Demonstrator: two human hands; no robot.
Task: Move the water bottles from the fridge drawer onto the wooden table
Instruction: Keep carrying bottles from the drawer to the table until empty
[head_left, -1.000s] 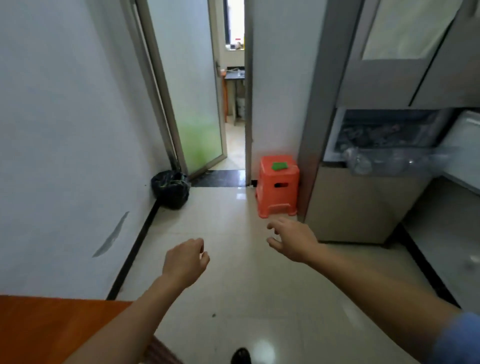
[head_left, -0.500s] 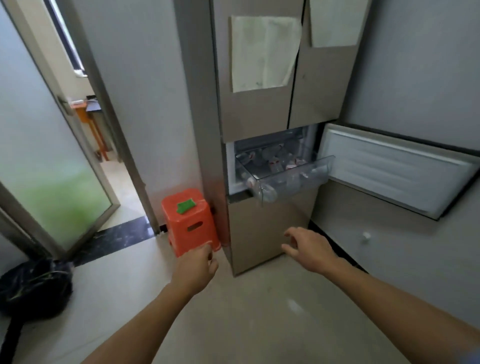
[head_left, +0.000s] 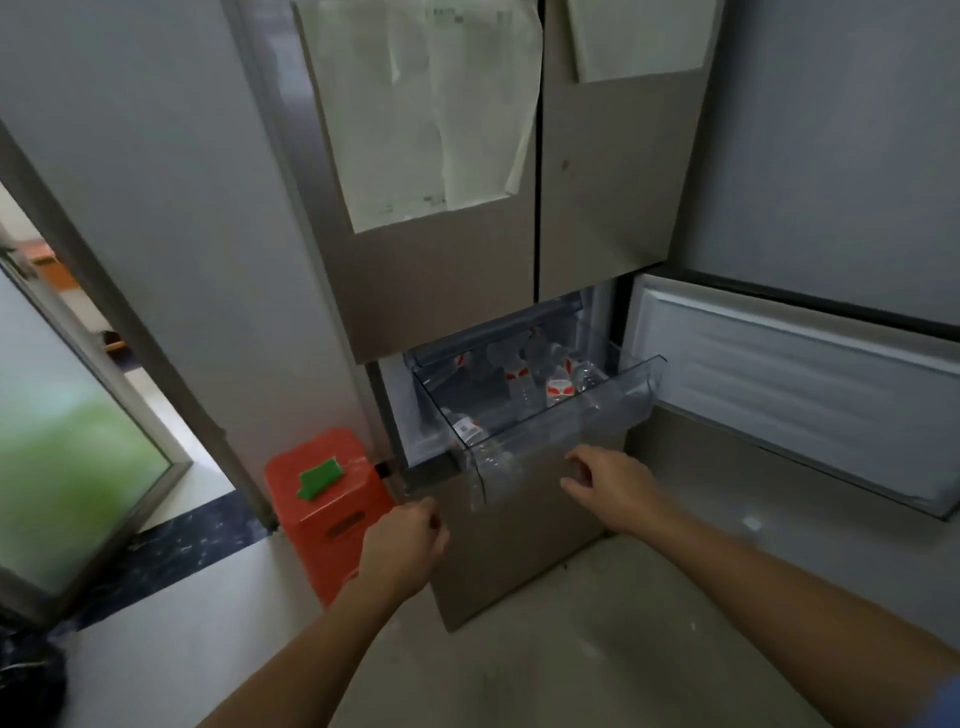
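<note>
A clear plastic fridge drawer (head_left: 597, 410) is pulled out of the brown fridge (head_left: 467, 260). Several clear water bottles (head_left: 556, 384) with red and white labels lie inside it; one more bottle (head_left: 467, 428) rests at the drawer's front left corner. My right hand (head_left: 610, 486) hovers just below the drawer's front wall, fingers spread, holding nothing. My left hand (head_left: 402, 543) is lower and to the left, fingers curled loosely into a fist, empty. The wooden table is out of view.
The fridge compartment door (head_left: 795, 395) swings open to the right. An orange plastic stool (head_left: 322, 499) with a green item (head_left: 319, 475) on it stands left of the fridge. A frosted glass door (head_left: 67, 441) is at far left, a black bag (head_left: 26, 680) at bottom left.
The view has turned from the hallway to face the fridge and come closer. Both hands have risen toward the open drawer; the right hand is now just under its front.
</note>
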